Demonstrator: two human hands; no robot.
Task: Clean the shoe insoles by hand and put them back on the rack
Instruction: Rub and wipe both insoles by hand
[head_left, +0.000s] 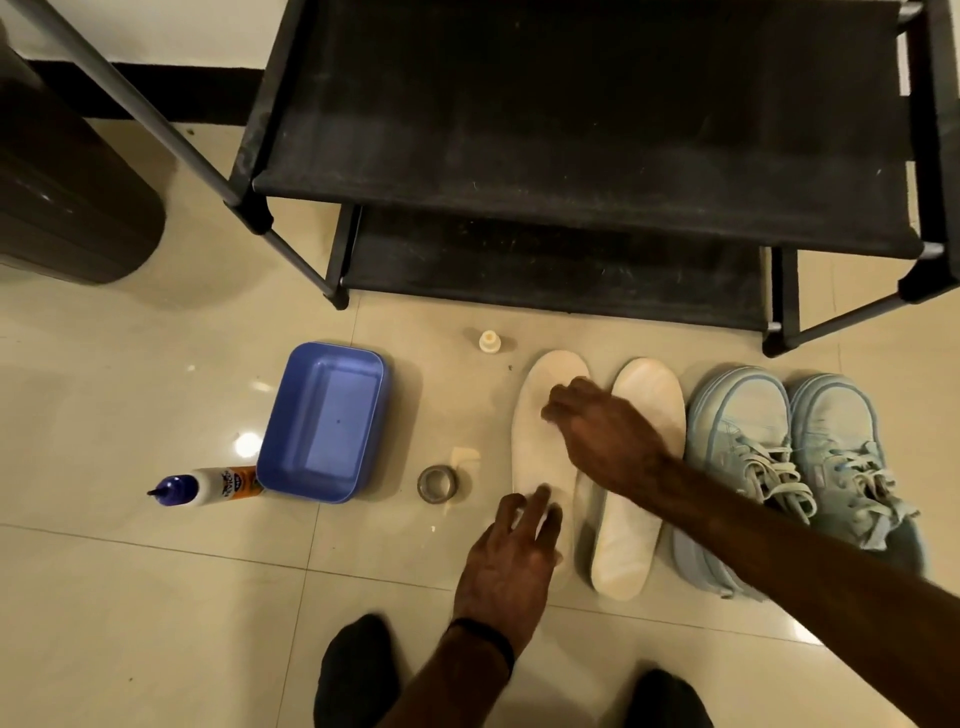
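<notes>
Head view: two pale cream foam insoles flat on the tiled floor, left insole (545, 447) under both hands, right insole (636, 483) just beside it. Left hand (511, 561) spread flat, fingers straight, pressing the heel end. Right hand (597, 431) at the toe end, fingers curled down onto the surface; pinch or rub cannot be told. Likely step: hand-scrubbing, left insole. Next: rinse at blue plastic basin (324, 421), left of the grip, then return to black fabric rack (571, 130) beyond it.

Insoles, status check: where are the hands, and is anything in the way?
Left hand flat on heel of left cream foam insole; right hand curled over its toe. Both insoles on floor, off black fabric rack. Nothing blocking.
</notes>
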